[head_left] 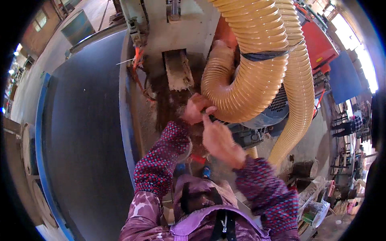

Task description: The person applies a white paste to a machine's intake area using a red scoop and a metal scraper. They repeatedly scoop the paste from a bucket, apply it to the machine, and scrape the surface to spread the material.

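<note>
My left hand (193,109) is closed in front of the machine, just left of the bend in a thick, tan ribbed hose (245,96). Right beside it, my right hand (221,141) reaches up with its fingers bent, the fingertips meeting the left hand. Something small and dark shows between the two hands, too hidden to name. A thin, dark tip seems to stick out past the left hand toward a dusty chute (177,72) in the pale machine housing (189,32). Both forearms wear patterned sleeve covers.
A long dark conveyor belt (86,120) with a blue frame runs along the left. On the right, a second ribbed hose (299,100) hangs beside a motor (263,114). A red machine part (317,46) and a blue panel (343,76) stand further right. Bags (315,209) lie lower right.
</note>
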A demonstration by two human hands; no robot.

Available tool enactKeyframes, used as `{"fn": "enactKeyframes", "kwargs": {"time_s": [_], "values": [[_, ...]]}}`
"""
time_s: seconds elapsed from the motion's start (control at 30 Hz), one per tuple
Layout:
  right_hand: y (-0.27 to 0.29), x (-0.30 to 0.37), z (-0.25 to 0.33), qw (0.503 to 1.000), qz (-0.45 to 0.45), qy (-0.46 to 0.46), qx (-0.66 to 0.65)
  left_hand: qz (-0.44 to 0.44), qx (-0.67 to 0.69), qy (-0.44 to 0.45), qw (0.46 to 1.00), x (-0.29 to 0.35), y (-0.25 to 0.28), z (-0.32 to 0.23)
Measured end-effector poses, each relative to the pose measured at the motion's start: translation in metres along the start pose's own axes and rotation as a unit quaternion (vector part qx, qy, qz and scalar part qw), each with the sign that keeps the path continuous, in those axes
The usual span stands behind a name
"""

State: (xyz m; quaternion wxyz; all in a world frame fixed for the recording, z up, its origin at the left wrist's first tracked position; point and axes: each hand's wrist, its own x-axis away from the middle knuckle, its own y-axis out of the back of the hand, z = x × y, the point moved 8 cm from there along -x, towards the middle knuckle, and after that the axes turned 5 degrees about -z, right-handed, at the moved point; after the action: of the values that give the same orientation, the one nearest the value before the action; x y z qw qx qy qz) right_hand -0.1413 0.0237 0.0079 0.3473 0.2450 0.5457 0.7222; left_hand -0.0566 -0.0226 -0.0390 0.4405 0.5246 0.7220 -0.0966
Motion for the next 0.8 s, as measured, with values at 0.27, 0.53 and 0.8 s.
{"fn": "enactKeyframes", "kwargs": {"time_s": [0.27,0.53,0.8], "values": [[0.087,-0.084,0.005,0.984,0.157,0.082,-0.032,-0.126,0.133,0.191,0.964,-0.048,-0.002,0.027],[0.012,-0.062,0.000,0.977,0.018,0.208,0.044,-0.131,-0.003,0.067,0.989,-0.008,0.004,0.052],[-0.038,-0.070,-0.009,0.993,0.110,-0.044,-0.019,-0.101,0.024,0.068,0.992,0.000,0.010,0.082]]}}
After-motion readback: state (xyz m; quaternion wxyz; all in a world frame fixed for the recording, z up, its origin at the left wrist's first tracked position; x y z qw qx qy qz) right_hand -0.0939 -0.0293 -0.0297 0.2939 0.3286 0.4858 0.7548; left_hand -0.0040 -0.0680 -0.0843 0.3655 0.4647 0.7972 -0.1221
